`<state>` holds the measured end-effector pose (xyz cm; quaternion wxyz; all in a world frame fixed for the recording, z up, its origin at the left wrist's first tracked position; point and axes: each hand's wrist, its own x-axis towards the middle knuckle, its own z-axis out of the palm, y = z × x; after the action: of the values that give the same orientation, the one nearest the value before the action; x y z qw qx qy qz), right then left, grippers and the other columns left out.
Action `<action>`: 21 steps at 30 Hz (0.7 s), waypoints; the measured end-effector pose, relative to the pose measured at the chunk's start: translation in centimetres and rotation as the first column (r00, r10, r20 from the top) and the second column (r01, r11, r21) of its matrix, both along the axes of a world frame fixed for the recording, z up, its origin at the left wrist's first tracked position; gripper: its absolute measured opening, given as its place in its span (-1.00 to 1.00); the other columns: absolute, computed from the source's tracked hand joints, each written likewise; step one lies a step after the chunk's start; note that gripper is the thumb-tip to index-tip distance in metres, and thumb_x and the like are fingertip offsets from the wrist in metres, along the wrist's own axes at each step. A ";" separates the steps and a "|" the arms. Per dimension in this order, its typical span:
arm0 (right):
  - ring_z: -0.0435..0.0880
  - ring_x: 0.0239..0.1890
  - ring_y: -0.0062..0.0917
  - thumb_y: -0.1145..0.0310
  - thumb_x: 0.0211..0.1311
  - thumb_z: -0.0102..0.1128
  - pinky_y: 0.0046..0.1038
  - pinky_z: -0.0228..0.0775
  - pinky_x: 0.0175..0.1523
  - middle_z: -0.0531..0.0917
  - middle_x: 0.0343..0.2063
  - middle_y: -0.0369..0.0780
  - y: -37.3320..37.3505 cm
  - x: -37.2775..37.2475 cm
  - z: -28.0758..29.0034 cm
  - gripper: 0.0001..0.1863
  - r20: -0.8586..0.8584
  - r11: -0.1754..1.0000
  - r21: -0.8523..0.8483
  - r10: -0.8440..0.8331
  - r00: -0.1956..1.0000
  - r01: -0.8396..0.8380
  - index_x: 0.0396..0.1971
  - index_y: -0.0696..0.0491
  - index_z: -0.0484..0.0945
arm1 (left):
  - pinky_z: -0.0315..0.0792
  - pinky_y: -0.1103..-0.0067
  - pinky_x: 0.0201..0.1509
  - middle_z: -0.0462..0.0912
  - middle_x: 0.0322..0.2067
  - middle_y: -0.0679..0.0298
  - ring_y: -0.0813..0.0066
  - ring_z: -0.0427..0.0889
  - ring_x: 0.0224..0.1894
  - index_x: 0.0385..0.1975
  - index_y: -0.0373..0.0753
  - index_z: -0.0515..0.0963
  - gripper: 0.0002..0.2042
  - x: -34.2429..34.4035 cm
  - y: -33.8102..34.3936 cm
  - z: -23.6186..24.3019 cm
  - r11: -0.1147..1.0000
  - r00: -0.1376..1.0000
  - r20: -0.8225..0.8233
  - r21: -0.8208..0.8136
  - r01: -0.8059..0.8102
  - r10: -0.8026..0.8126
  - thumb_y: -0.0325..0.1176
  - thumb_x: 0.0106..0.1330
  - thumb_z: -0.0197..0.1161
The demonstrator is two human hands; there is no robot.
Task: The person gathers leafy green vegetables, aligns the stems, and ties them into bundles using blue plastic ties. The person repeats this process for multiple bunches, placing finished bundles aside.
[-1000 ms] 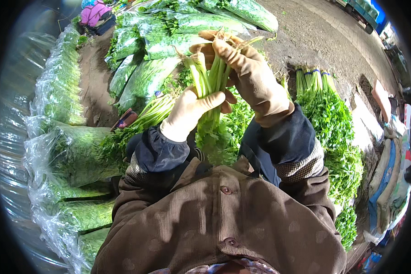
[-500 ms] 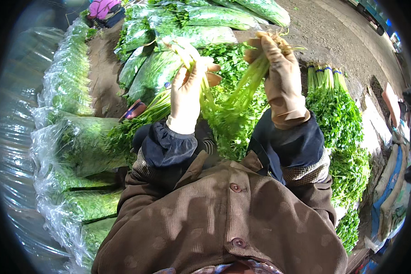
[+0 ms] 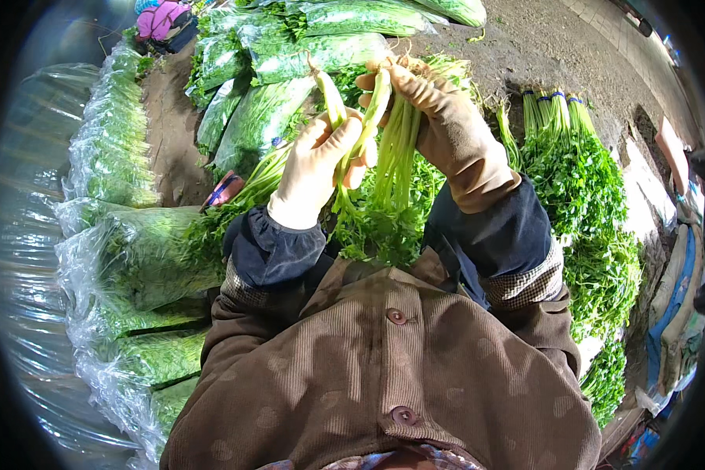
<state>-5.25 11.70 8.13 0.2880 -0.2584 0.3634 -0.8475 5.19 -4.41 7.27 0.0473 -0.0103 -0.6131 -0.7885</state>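
My left hand (image 3: 309, 168), in a pale glove, is closed around a few celery stalks (image 3: 331, 100) with their root ends up. My right hand (image 3: 458, 133), in a tan glove, grips a bunch of celery (image 3: 398, 153) just below its roots, and the leafy ends hang down toward my lap. The two hands are close together, with the tops of the stalks nearly meeting. Some right fingers are hidden behind the stalks. Below and behind lies a heap of loose leafy celery (image 3: 427, 184). Beside my left wrist, more celery stalks (image 3: 268, 174) lie slanted.
Celery in clear bags (image 3: 266, 117) lies ahead and along the left, beside a clear plastic sheet (image 3: 35, 258). Bundles with blue bands (image 3: 556, 117) are lined up at the right. A small red-and-dark object (image 3: 224, 190) rests left of my left hand. Sacks (image 3: 670, 313) lie far right.
My right hand has swung left and slightly down with its bunch, closing the gap between the hands. My left hand has dropped a little and still holds its stalks.
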 end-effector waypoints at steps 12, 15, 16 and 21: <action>0.70 -0.22 -0.54 0.23 0.38 0.24 -0.52 0.56 -0.03 0.71 -0.26 -0.25 0.8 0.5 -0.7 -0.66 0.048 1.000 0.027 -0.005 0.999 0.003 -0.02 0.16 0.62 | 0.42 0.68 -0.45 0.66 -0.42 0.27 0.59 0.55 -0.51 -0.04 -0.32 0.56 -0.72 -0.6 0.3 -1.4 0.950 0.990 -0.013 -0.278 -0.141 0.143 -0.23 0.48 0.19; 0.68 -0.28 -0.56 0.39 0.38 0.22 -0.52 0.57 -0.16 0.69 -0.36 -0.27 0.7 0.9 -0.8 -0.81 0.074 0.999 -0.028 -0.021 0.997 0.023 -0.10 0.15 0.61 | 0.41 0.62 -0.40 0.65 -0.47 0.29 0.59 0.54 -0.48 -0.19 -0.35 0.63 -0.79 -1.3 0.3 -2.1 0.681 0.911 -0.331 -0.610 -0.405 0.245 -0.31 0.42 0.27; 0.68 -0.31 -0.56 0.39 0.39 0.21 -0.51 0.57 -0.19 0.69 -0.37 -0.27 0.5 1.0 -0.8 -0.80 0.042 0.994 0.043 -0.102 0.994 0.100 -0.10 0.16 0.61 | 0.41 0.61 -0.40 0.65 -0.47 0.28 0.58 0.54 -0.49 -0.19 -0.34 0.62 -0.80 -1.4 0.2 -2.3 0.663 0.897 -0.340 -0.607 -0.439 0.282 -0.30 0.41 0.27; 0.63 -0.43 -0.58 0.39 0.41 0.19 -0.53 0.54 -0.32 0.67 -0.41 -0.25 -0.4 1.4 -1.1 -0.81 -0.038 0.975 0.063 -0.210 0.977 0.212 -0.09 0.16 0.61 | 0.41 0.47 -0.42 0.58 -0.53 0.09 0.32 0.52 -0.54 -0.26 -0.34 0.56 -0.77 -1.4 0.5 -2.8 0.506 0.913 -0.312 -0.761 -0.406 0.263 -0.25 0.43 0.24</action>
<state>-3.82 11.33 7.08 0.1992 -0.2217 0.4212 -0.8566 3.80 -3.91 4.50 0.2365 0.0267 -0.8892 -0.3908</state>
